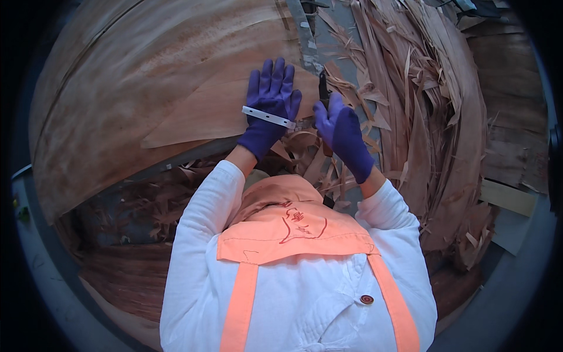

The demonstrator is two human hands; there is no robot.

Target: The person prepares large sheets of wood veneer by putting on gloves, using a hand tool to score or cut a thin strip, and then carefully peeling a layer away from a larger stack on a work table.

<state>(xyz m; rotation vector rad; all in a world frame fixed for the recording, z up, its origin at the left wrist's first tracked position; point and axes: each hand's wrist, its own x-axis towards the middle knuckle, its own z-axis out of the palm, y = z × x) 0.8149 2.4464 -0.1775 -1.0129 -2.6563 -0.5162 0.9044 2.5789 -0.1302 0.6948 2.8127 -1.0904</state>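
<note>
My left hand (271, 102), in a purple glove, lies flat with its fingers stretched out on a thin tan wood veneer sheet (205, 108). A white strip with small dark holes (268, 117) runs across the back of that glove. Close by on the right, my right hand (343, 129), gloved the same way, is closed around a knife. The dark upper part of the knife (323, 86) points away from me, beside the sheet's right edge. The rest of it is mostly hidden by the fingers.
Larger veneer sheets (146, 53) spread across the left and far left. Long torn veneer strips (419, 117) pile up at the right. Curled scraps (308, 154) lie below my hands, and more offcuts (146, 205) fill the lower left. A pale board (507, 198) is at the far right.
</note>
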